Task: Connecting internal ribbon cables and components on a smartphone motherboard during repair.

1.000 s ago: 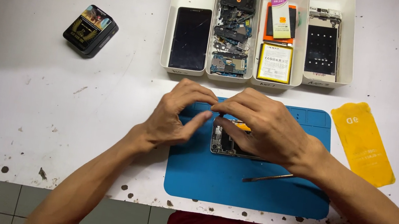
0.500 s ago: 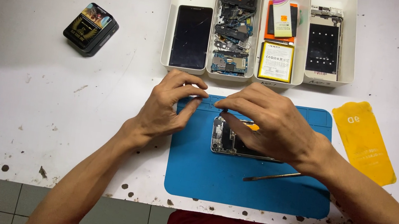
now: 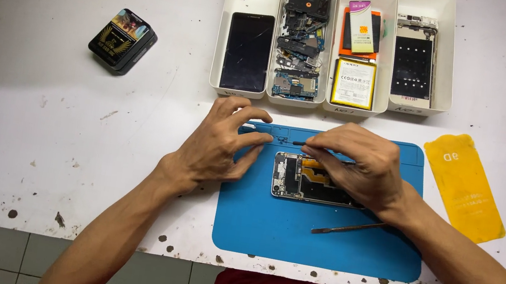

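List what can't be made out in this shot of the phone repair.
- Head view: the right hand covers the right end of the opened phone.
- The thin dark tool it pinches is mostly hidden; its tip is too small to identify.
- Whatever the left hand fingers touch is too small.

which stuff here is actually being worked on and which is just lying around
In use:
opened phone on the blue mat
thin dark tool in the right hand
left hand at the mat's top edge

Lying about:
metal spudger
yellow sleeve
black box
white parts trays
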